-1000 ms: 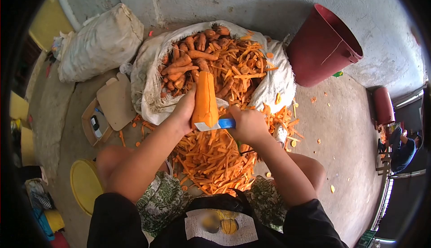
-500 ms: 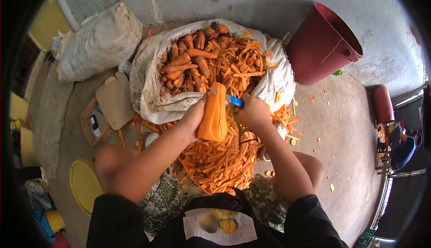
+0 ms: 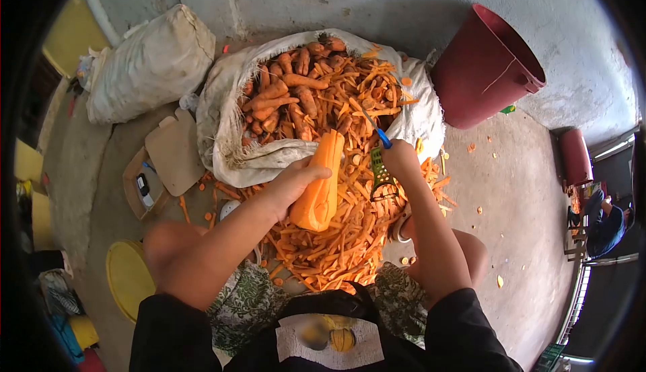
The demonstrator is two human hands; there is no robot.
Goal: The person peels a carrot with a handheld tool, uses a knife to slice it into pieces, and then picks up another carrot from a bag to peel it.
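A large peeled carrot [image 3: 315, 200], flat-sided and bright orange, is held tilted in my left hand [image 3: 296, 185], its fingers wrapped round the side. My right hand [image 3: 400, 158] is closed round a knife [image 3: 382, 136] with a blue handle; the blade points up and to the left, apart from the carrot. A green slotted peeler [image 3: 380, 170] hangs just below my right hand; how it is held is hidden. Beneath both hands lies a heap of carrot peelings [image 3: 336, 257]. Behind them an open white sack [image 3: 232, 163] holds unpeeled carrots [image 3: 274, 93] and more peelings.
A dark red bucket [image 3: 471, 79] stands at the back right, a full white sack [image 3: 151, 62] at the back left. An open cardboard box [image 3: 161, 200] and a yellow lid [image 3: 124, 278] lie on the left. A person [image 3: 609, 227] is at the far right.
The knife has come away from the carrot, moving right and turning upward with my right hand. My left hand has tilted the carrot and brought it slightly lower and left.
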